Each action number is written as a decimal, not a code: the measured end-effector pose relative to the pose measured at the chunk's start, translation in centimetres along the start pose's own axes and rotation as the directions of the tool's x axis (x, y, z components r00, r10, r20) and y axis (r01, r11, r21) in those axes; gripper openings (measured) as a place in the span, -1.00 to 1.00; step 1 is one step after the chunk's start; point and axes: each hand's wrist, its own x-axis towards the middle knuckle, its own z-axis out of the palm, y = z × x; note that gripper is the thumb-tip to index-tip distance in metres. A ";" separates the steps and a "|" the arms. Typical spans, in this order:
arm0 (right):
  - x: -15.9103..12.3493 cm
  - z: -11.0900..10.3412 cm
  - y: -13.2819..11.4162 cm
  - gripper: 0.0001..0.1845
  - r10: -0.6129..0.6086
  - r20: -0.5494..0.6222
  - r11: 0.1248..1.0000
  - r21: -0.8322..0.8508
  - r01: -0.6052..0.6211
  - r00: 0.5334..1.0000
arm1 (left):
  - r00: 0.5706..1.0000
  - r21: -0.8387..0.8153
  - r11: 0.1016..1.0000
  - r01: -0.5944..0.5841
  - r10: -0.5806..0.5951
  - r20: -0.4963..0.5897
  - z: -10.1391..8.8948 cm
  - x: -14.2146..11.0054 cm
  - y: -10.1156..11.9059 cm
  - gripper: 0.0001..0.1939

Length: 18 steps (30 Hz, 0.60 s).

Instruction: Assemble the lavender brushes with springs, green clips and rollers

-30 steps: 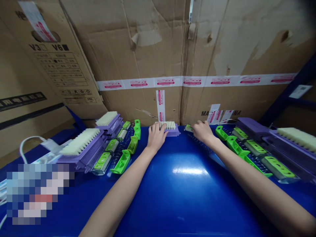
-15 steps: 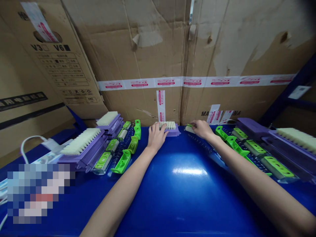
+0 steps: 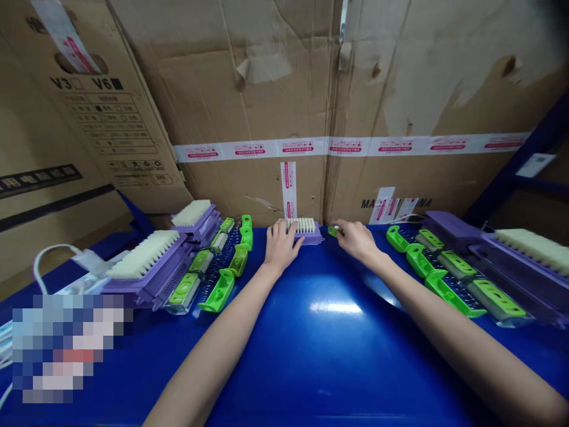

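Left hand [image 3: 281, 244] palm down over the left end of a purple-based brush [image 3: 311, 238], which stands bristles up on the blue surface [image 3: 329, 356] near the cardboard [image 3: 249, 89]; the pose presumably steadies it, though whether the fingers grip or merely rest cannot be told. Right hand [image 3: 357, 238] narrowed on a small green-topped piece [image 3: 332, 231] just right of the brush, apparently pinched at one end to leave the other exposed. Green brackets [image 3: 217, 290] and clear-cased blocks [image 3: 182, 289] flank both sides in rows, brackets innermost, seemingly to keep like parts together
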 end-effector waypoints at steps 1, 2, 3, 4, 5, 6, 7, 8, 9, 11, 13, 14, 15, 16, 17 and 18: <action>-0.3 0.1 -0.3 -0.59 -0.012 0.020 1.000 0.027 0.011 1.000 | 1.000 -0.002 1.000 0.002 -0.002 0.003 0.0 0.0 0.0 -0.48; -0.5 0.3 -0.6 -0.58 -0.031 0.039 0.998 0.056 0.029 0.999 | 1.000 -0.003 1.000 0.004 -0.004 0.006 -0.1 0.0 0.0 -0.48; -0.8 0.5 -0.8 -0.57 -0.055 0.060 0.995 0.084 0.050 0.997 | 1.000 -0.004 1.000 0.004 -0.004 0.009 -0.1 0.0 0.0 -0.49; -1.0 0.7 -1.1 -0.57 -0.079 0.083 0.992 0.108 0.070 0.993 | 1.000 -0.004 1.000 0.004 -0.004 0.010 -0.1 0.0 0.0 -0.49; -1.2 0.8 -1.3 -0.57 -0.100 0.107 0.988 0.124 0.087 0.989 | 1.000 -0.004 1.000 0.004 -0.004 0.011 -0.1 0.0 0.0 -0.49; -1.3 1.0 -1.5 -0.58 -0.114 0.130 0.987 0.130 0.097 0.985 | 1.000 -0.004 1.000 0.003 -0.003 0.009 -0.1 0.0 0.0 -0.50; -1.5 1.1 -1.6 -0.58 -0.120 0.150 0.987 0.125 0.102 0.981 | 1.000 -0.004 1.000 0.002 -0.002 0.007 -0.1 0.0 0.0 -0.50; -1.6 1.1 -1.8 -0.59 -0.118 0.165 0.989 0.110 0.100 0.979 | 1.000 -0.004 1.000 0.001 -0.001 0.003 -0.1 0.0 0.0 -0.50; -1.8 1.1 -1.9 -0.59 -0.111 0.173 0.991 0.089 0.097 0.979 | 1.000 -0.004 1.000 0.000 0.000 0.000 -0.1 0.0 0.0 -0.50; -1.9 1.1 -1.9 -0.58 -0.091 0.178 0.995 0.054 0.083 0.980 | 1.000 -0.007 1.000 -0.001 0.001 -0.003 0.0 0.0 0.0 -0.50; -1.9 1.1 -1.9 -0.58 -0.077 0.179 0.996 0.053 0.069 0.981 | 1.000 -0.015 1.000 -0.005 0.005 -0.007 0.1 0.0 -0.1 -0.50; -1.9 1.1 -1.8 -0.58 -0.078 0.183 0.995 0.072 0.065 0.980 | 1.000 -0.017 1.000 -0.006 0.006 -0.011 0.1 0.0 -0.1 -0.50; -1.9 1.1 -1.7 -0.59 -0.086 0.192 0.992 0.103 0.067 0.978 | 1.000 -0.015 1.000 -0.007 0.007 -0.019 0.0 0.0 -0.1 -0.50; -1.9 1.2 -1.6 -0.59 -0.103 0.201 0.987 0.141 0.075 0.974 | 0.999 -0.012 1.000 -0.009 0.009 -0.033 -0.1 0.0 -0.1 -0.50; -1.8 1.2 -1.6 -0.60 -0.126 0.209 0.980 0.177 0.090 0.970 | 0.998 -0.008 1.000 -0.020 0.020 -0.054 -0.2 0.0 -0.1 -0.49; -1.9 1.3 -1.6 -0.60 -0.151 0.215 0.973 0.202 0.107 0.965 | 0.996 -0.007 0.999 -0.049 0.048 -0.078 -0.3 -0.1 -0.1 -0.50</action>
